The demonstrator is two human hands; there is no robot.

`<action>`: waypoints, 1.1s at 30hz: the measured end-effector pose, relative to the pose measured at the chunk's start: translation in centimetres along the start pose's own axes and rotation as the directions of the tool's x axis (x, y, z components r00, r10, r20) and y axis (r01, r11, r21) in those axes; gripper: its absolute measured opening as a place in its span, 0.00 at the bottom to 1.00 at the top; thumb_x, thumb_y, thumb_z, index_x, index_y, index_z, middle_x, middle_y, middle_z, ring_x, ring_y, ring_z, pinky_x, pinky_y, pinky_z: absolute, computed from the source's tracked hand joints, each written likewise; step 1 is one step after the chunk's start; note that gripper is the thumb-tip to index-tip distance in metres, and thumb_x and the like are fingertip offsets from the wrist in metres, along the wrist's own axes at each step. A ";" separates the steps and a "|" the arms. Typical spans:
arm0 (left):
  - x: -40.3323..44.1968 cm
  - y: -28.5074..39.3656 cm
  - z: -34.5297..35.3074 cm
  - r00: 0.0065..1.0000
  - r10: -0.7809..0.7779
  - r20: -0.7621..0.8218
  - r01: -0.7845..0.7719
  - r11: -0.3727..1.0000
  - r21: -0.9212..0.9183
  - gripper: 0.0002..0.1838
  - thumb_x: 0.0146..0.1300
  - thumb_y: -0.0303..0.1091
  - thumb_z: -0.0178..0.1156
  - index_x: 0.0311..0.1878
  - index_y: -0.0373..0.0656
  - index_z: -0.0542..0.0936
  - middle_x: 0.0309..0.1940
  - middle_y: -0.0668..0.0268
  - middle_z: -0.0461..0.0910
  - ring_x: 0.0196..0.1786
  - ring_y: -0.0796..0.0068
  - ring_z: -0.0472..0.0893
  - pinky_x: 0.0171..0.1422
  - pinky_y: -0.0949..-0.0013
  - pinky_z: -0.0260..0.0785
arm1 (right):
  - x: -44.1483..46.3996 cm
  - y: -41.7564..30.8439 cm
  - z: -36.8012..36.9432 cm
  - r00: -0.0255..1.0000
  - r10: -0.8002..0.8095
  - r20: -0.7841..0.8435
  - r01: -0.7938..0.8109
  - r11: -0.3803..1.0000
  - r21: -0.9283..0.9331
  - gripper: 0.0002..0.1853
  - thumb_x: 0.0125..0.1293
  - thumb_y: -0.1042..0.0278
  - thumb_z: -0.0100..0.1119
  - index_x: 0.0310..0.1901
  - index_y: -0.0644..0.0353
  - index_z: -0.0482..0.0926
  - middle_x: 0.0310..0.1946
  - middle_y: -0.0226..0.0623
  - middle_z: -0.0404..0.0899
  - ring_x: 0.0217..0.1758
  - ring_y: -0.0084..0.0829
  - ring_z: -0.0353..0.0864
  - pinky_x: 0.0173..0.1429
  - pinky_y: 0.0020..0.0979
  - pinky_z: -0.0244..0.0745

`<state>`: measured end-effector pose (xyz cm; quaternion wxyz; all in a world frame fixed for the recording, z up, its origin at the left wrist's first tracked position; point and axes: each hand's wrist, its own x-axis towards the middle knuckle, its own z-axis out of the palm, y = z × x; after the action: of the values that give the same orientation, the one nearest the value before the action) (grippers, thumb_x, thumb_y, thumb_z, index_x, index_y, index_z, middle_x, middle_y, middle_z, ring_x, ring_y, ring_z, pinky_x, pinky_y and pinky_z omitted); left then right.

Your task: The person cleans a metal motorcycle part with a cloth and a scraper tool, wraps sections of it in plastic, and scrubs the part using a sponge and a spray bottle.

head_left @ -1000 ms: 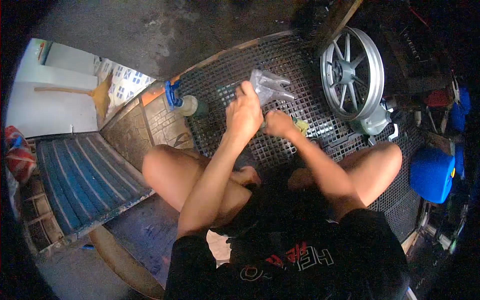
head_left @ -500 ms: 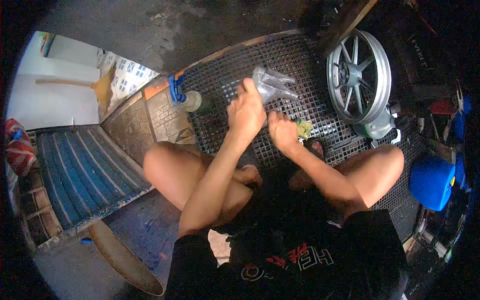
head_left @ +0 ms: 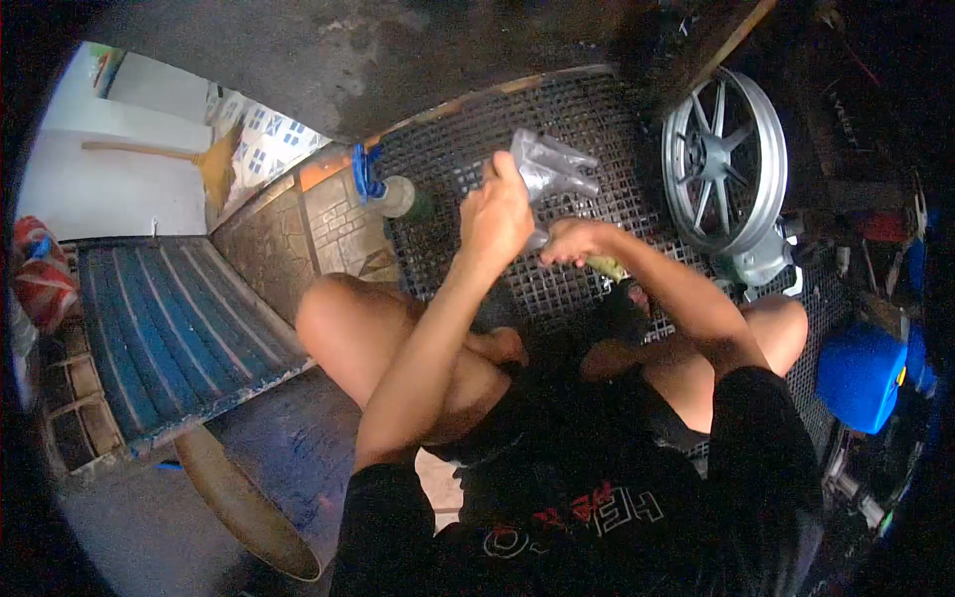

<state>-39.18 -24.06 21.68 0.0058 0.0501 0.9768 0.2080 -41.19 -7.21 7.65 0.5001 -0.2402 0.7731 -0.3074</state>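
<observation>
Left hand (head_left: 497,214): clamped on the forked grey part (head_left: 559,171), held over the black grating (head_left: 453,149).
Right hand (head_left: 580,242): curled beside the part's near end; whether anything is gripped cannot be told.

Shirt (head_left: 597,557) was black, loose; sleeves (head_left: 764,423) short, plain black, ended above elbows. Chest print (head_left: 575,519) showed upside down: pale letters (head_left: 631,509) in outline, H and E legible; red letters (head_left: 580,509) beside them, too blurred to read; pale ring (head_left: 505,541) at far end. Shorts (head_left: 477,430) were black, ended above knees.
</observation>
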 end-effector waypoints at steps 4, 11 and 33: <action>0.3 0.2 -0.4 0.998 -0.002 -0.061 0.000 0.999 -0.032 0.22 0.53 0.23 0.61 0.48 0.34 0.62 0.42 0.39 0.76 0.36 0.36 0.83 0.40 0.44 0.78 | -2.7 -4.0 4.1 0.748 -0.083 -0.659 -0.341 0.803 -0.489 0.08 0.70 0.71 0.46 0.41 0.63 0.75 0.25 0.43 0.79 0.29 0.45 0.82 0.32 0.45 0.81; 0.0 1.8 -0.4 0.997 -0.072 0.043 0.073 0.996 -0.041 0.25 0.52 0.25 0.64 0.49 0.36 0.60 0.44 0.39 0.77 0.43 0.34 0.81 0.45 0.42 0.75 | -2.0 -3.7 7.0 0.490 -0.147 -0.859 -0.407 0.833 -0.375 0.08 0.69 0.68 0.47 0.40 0.62 0.74 0.32 0.45 0.81 0.36 0.44 0.82 0.41 0.42 0.79; 0.8 -1.2 -0.8 0.997 -0.052 0.060 0.052 0.999 -0.006 0.27 0.53 0.27 0.64 0.52 0.36 0.59 0.48 0.39 0.76 0.45 0.33 0.80 0.49 0.40 0.73 | -6.5 -1.2 5.2 0.758 -0.058 -0.650 -0.164 0.947 -0.276 0.09 0.71 0.72 0.43 0.47 0.68 0.67 0.41 0.64 0.79 0.41 0.61 0.82 0.45 0.52 0.78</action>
<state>-40.12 -25.35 21.93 0.0404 0.0310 0.9764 0.2098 -33.80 -4.82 10.93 0.1640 -0.1732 0.9437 -0.2293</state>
